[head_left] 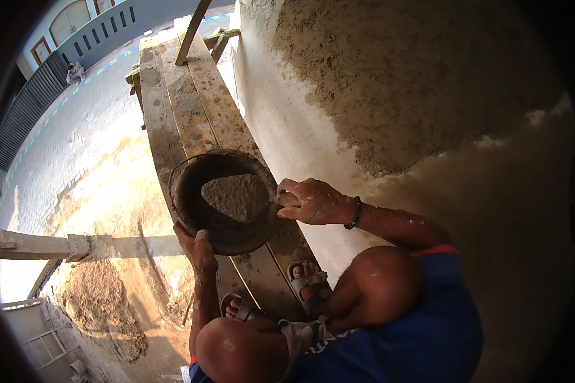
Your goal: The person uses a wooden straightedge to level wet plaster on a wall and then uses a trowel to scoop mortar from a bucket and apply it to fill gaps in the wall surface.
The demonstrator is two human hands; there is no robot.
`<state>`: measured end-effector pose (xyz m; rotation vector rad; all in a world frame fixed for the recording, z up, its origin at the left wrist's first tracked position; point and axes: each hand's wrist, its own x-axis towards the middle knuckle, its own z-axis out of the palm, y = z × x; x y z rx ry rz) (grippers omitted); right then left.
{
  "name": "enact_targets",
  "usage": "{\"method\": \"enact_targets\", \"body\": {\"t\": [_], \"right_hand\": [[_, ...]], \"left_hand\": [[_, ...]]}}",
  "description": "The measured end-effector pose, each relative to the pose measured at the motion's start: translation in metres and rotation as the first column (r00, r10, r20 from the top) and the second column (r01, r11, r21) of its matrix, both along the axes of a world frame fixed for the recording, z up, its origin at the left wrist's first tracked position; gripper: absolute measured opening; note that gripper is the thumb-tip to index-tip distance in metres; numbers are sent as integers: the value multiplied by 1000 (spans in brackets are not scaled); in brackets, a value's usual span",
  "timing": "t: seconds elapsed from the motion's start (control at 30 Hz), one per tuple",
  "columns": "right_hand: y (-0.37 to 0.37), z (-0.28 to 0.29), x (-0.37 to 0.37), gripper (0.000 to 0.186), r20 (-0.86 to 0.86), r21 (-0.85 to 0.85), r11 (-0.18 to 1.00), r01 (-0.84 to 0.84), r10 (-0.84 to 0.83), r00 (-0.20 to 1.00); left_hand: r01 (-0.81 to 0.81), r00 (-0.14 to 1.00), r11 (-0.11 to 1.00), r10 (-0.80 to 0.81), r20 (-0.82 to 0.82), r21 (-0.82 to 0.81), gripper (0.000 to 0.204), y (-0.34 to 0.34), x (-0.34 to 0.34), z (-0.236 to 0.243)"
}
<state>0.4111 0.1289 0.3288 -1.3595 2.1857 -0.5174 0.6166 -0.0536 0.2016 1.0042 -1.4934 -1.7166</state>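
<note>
A dark round bucket (236,244) with a wire handle stands on the planks in front of my feet. My left hand (197,247) is closed on its near left rim, the thumb showing on top. The fingers of my right hand (318,203) wrap round the handle of a trowel (289,200) at the bucket's right side. A pointed heap of grey-brown mortar (235,196) lies over the bucket opening and hides the trowel's blade. The bucket's bottom is in deep shadow. Specks of mortar dot both hands and forearms.
The narrow plank scaffold (185,105) is raised above the ground, with a slanting post (191,32) at its far end. Close on the right stands a wall (287,121) with rough plaster (364,83). Below left are a wooden beam (38,245) and a sand pile (102,300). A person (75,72) sits far off.
</note>
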Motion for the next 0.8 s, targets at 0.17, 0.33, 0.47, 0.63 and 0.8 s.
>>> {"method": "enact_targets", "body": {"t": [0.17,0.33,0.47,0.63,0.8], "right_hand": [[22,78,-15,42,126,-50,998,-41,47,991],[45,126,-37,42,233,-21,996,89,-82,969],[96,89,-104,42,542,76,859,506,-462,702],[208,159,-212,32,-591,-372,793,482,-603,536],[128,139,-137,37,-309,-350,900,259,-372,875]], "left_hand": [[4,995,994,7,-98,111,55,4,-4,9],[16,996,1000,-14,-84,25,56,2,2,13],[37,997,998,-41,-68,-58,57,8,-9,26],[24,998,999,-26,-59,-32,57,18,-21,14],[-28,999,999,29,34,-39,65,1,-8,11]]}}
